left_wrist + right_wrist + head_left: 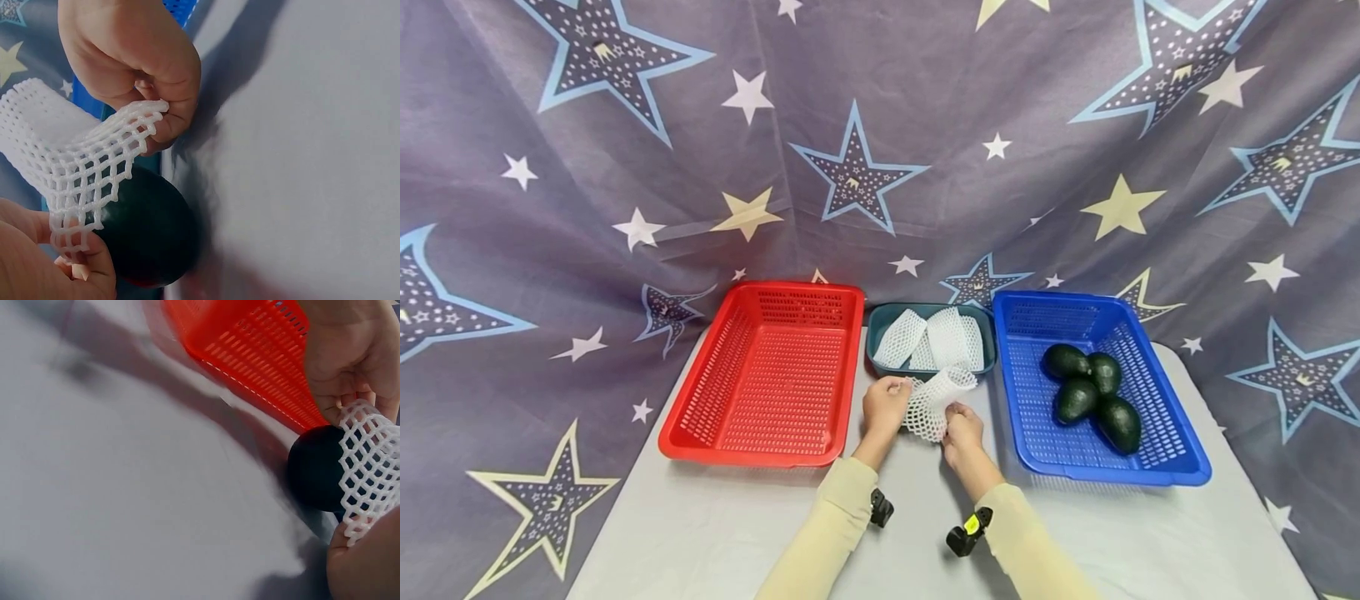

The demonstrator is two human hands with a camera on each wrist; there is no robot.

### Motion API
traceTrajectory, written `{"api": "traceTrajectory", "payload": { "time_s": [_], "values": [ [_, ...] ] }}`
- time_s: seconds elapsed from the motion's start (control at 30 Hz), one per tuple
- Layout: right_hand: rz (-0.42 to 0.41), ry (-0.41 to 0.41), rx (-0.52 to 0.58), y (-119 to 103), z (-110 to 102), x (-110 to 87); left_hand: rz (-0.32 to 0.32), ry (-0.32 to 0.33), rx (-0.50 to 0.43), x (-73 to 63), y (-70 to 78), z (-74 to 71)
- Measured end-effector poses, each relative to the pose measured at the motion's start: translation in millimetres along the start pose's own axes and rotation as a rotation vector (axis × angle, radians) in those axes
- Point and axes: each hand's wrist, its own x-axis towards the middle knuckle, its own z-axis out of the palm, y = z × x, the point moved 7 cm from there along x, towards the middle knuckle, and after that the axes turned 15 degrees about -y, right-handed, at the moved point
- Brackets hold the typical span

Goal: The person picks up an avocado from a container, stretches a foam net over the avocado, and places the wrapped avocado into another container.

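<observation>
My left hand and right hand pinch opposite sides of the near rim of a white foam net sleeve, spreading its mouth. The sleeve's far end points toward the back of the table. A dark green avocado shows at the mouth between both hands in the left wrist view, with part of it behind the mesh. In the right wrist view, the avocado's rounded end sticks out past the net's edge. From the head view the sleeve hides this avocado.
Behind my hands, a dark green tray holds several white net sleeves. To the left stands a red plastic basket with nothing visible inside. On the right, a blue basket contains several avocados. A star-patterned cloth hangs behind the table.
</observation>
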Motion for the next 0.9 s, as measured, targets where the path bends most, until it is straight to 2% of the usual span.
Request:
{"api": "traceTrajectory", "payload": {
  "time_s": [0.23, 0.4, 0.43, 0.53, 0.63, 0.73, 0.9],
  "values": [
    [-0.055, 0.044, -0.202, 0.3, 5.0, -0.2, -0.016, 0.039, 0.014, 0.5, -7.0, -5.1],
    [-0.076, 0.059, -0.272, 0.3, 9.5, -0.4, -0.022, 0.072, -0.018, 1.9, -19.0, -9.0],
    [-0.076, 0.068, -0.279, 0.4, 9.9, 0.0, -0.008, 0.092, -0.022, 1.0, -20.1, -10.3],
    [-0.086, 0.081, -0.322, -2.4, 12.7, -0.2, -0.019, 0.098, -0.039, -0.3, -22.7, -12.4],
    [-0.11, 0.083, -0.37, -10.7, 17.3, -2.3, -0.052, 0.088, -0.066, -2.3, -22.1, -12.7],
    [-0.136, 0.094, -0.421, -22.5, 19.0, -5.3, -0.12, 0.059, -0.088, -5.4, -21.7, -10.4],
    [-0.168, 0.132, -0.546, -38.6, 15.5, -7.7, -0.188, 0.024, -0.146, -9.0, -27.8, -1.1]
  ]
}}
